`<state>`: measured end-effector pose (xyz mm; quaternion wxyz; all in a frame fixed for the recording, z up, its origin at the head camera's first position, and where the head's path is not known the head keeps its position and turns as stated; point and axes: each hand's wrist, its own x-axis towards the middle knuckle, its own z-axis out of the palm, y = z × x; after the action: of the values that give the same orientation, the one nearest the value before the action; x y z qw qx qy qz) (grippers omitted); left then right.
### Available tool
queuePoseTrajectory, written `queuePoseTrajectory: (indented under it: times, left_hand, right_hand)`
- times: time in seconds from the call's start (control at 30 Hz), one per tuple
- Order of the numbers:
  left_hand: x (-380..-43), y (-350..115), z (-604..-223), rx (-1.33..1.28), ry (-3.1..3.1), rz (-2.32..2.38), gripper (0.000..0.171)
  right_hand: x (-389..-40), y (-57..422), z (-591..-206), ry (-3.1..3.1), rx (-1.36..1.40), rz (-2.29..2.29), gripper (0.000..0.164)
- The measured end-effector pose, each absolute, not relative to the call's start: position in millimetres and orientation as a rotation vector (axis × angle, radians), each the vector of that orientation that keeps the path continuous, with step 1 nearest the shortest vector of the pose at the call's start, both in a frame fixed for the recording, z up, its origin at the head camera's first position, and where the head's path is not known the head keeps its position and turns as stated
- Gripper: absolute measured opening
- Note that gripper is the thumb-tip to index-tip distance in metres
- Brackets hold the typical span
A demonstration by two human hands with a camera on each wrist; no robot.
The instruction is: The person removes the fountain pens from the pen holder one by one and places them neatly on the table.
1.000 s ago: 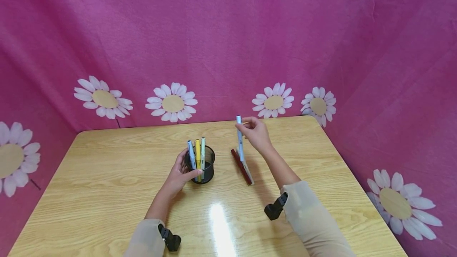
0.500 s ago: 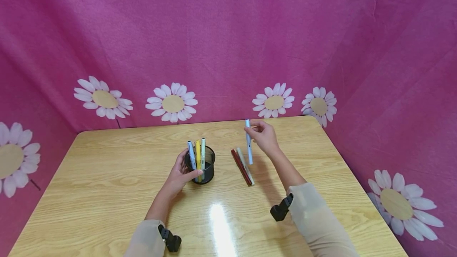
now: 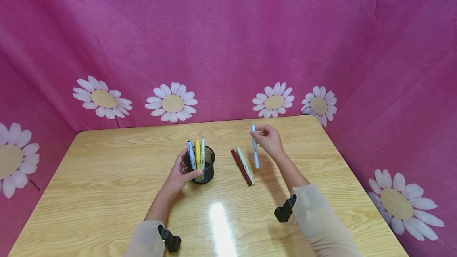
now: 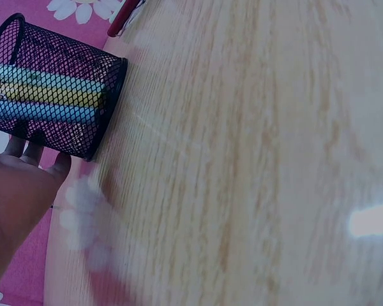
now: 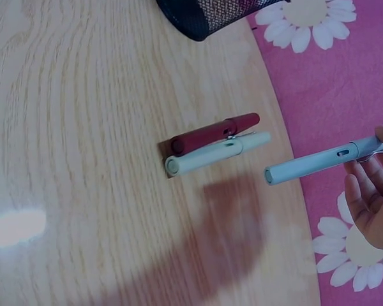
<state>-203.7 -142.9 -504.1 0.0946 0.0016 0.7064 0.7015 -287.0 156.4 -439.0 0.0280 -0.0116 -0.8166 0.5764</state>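
On the wooden table (image 3: 107, 181), the left hand (image 3: 176, 179) grips a mesh pen cup (image 3: 209, 173), apparently steadying its three pens (image 3: 198, 152); the right hand (image 3: 270, 141) pinches a light-blue pen (image 3: 255, 154) aloft near its top, presumably keeping the lower end free, beside a red pen (image 3: 240, 167) and a pale-green pen (image 3: 245, 165).

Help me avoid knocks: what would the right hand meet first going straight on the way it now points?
Probably the pink flowered cloth behind the table: past the light blue pen it pinches, the right hand points forward-left, with the mesh cup off that line. Depth is unclear.
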Motion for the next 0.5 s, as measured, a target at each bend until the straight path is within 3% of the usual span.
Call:
queuePoseTrajectory:
  times: [0.5]
  left_hand:
    - [-205, -144, -507, 0.028, 2.098, 2.089, 0.088]
  right_hand:
    - [-287, 165, -453, -2.624, -0.086, 1.699, 0.033]
